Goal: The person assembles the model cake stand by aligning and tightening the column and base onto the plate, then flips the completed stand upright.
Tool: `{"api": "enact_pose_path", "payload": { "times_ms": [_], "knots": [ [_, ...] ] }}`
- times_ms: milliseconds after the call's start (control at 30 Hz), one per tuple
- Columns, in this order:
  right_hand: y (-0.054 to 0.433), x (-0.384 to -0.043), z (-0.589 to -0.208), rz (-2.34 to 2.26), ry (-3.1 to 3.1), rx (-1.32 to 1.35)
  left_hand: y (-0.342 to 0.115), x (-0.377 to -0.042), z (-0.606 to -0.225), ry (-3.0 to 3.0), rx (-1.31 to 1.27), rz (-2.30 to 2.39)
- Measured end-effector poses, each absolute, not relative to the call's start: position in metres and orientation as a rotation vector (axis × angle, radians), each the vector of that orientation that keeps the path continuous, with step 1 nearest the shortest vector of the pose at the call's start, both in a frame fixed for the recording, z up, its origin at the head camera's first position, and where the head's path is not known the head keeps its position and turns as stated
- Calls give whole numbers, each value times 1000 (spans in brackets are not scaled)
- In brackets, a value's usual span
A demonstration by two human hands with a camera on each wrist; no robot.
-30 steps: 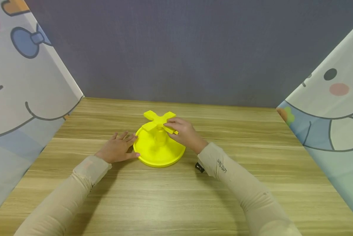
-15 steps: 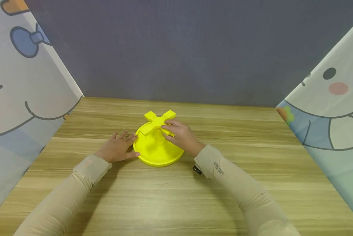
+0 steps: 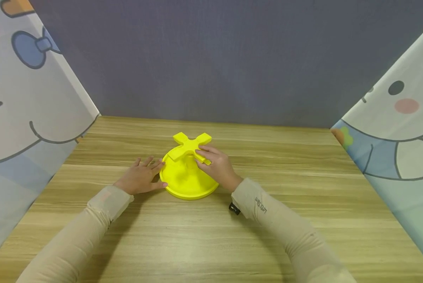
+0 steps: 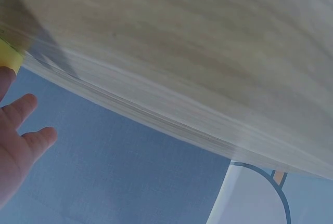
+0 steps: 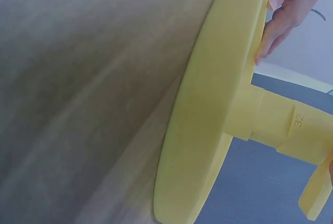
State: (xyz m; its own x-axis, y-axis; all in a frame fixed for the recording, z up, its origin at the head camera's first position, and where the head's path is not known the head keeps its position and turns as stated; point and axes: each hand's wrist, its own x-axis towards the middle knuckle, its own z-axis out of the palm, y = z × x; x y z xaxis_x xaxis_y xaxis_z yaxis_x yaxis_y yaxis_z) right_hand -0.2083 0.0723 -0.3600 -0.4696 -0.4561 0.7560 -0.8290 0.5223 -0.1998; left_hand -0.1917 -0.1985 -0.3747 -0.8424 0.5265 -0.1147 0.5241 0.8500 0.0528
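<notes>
A yellow cross-shaped handle (image 3: pixel 188 147) sits on a short post (image 5: pixel 276 117) marked "32". The post rises from the middle of a round yellow base (image 3: pixel 188 186), which lies flat on the table. My right hand (image 3: pixel 218 165) pinches the cross's near right arm between thumb and fingers. With fingers spread, my left hand (image 3: pixel 138 179) touches the left rim of the base. In the left wrist view only part of the left hand (image 4: pixel 15 146) and a yellow corner of the base (image 4: pixel 9 57) show. The thumb's underside contact on the cross is hidden.
The wooden table (image 3: pixel 197 243) runs back to a dark grey-blue wall (image 3: pixel 211 63). Cartoon-printed panels stand at the left (image 3: pixel 48 98) and right (image 3: pixel 395 137). Under the right cuff a small black device (image 3: pixel 234 208) shows.
The cross has turned slightly clockwise as seen from above. My right hand has shifted a little left and toward me with its arm. The left hand has stayed in place.
</notes>
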Motion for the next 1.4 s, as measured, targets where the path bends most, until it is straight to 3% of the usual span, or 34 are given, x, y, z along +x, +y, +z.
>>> {"api": "enact_pose_path", "payload": {
  "times_ms": [367,667,1000,1400],
  "knots": [
    [71,-202,-360,684,-2148,1048,-200,-192,-373,2900,808,22],
    [92,-211,-340,595,-2396,1249,-199,-191,-376,2907,833,18],
    [103,-253,-317,1103,-2924,1015,-198,-191,-376,2905,841,13],
    [104,-258,-312,1106,-2993,949,-199,-191,-377,2910,852,32]
  ]
}}
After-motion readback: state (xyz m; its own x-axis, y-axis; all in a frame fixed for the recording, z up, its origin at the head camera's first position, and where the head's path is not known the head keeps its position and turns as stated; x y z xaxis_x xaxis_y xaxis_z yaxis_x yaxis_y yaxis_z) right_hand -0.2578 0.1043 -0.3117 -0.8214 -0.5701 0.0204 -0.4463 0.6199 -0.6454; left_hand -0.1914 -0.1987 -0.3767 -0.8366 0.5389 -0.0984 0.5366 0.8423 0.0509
